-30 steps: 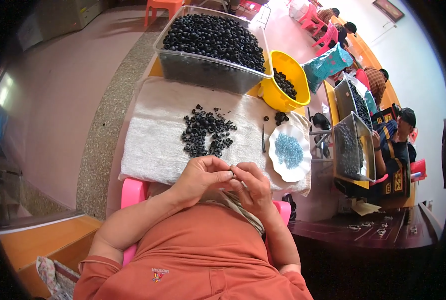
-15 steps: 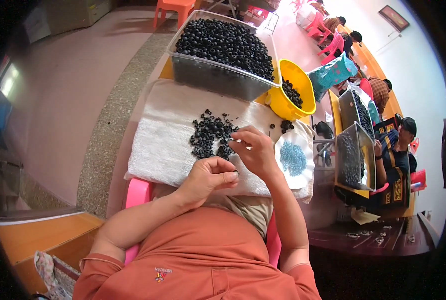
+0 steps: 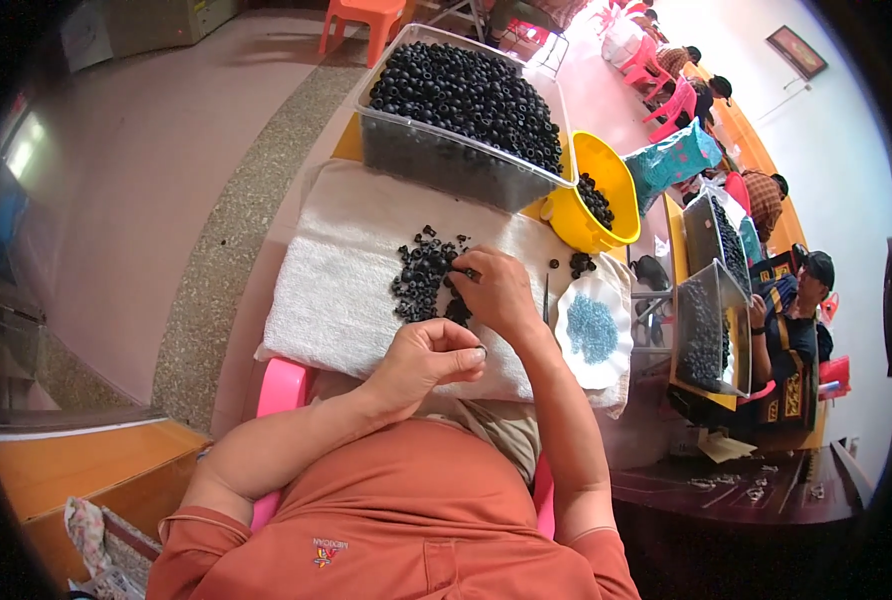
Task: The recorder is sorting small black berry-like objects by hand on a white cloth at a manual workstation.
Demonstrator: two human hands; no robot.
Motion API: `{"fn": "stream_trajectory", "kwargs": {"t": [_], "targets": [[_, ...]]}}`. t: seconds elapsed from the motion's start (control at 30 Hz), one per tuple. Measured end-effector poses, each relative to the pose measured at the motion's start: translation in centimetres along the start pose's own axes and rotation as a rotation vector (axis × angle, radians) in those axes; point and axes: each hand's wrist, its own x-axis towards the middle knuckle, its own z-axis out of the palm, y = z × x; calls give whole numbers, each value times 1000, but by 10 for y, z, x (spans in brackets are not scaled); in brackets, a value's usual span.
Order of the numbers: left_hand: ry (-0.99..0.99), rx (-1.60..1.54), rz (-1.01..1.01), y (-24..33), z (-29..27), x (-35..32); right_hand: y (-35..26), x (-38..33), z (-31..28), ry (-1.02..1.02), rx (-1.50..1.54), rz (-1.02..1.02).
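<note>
A loose pile of small black ring-shaped parts (image 3: 421, 285) lies on a white towel (image 3: 316, 310) in front of me. My left hand (image 3: 421, 370) is closed in a pinch at the pile's near side, with a small black part (image 3: 483, 349) just showing between thumb and fingertip. At the pile's right side my right hand (image 3: 496, 290) reaches down, its fingertips together among the parts; what they hold is hidden. Right of that hand a thin dark pointed tool (image 3: 546, 298) lies beside a white scalloped dish (image 3: 618, 370) of tiny blue pieces (image 3: 592, 328).
Beyond the towel stands a clear bin (image 3: 446, 160) heaped with black parts. A yellow bucket (image 3: 571, 225) with more sits beside it, near several stray black parts (image 3: 581, 264). To the right, another person (image 3: 801, 290) sits by clear bins (image 3: 701, 330).
My right hand has moved down onto the pile and its fingers have closed. The left hand keeps its pinch. The whole view has shifted slightly.
</note>
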Motion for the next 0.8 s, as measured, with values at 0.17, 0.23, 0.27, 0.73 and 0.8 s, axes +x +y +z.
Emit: {"fn": "stream_trajectory", "kwargs": {"t": [0.17, 0.23, 0.27, 0.73, 0.8], "targets": [[-1, 4, -1, 0, 1, 0, 5, -3, -2, 31, -13, -43], [3, 16, -1, 0, 1, 0, 9, -4, -2, -20, -23, -17], [1, 10, 0, 0, 1, 0, 9, -5, -2, -20, -23, -17], [4, -54, 39, -1, -1, 1, -1, -24, -25, 6, -63, 44], [21, -22, 25, -1, -1, 1, 2, -32, -28, -9, -100, 48]]}}
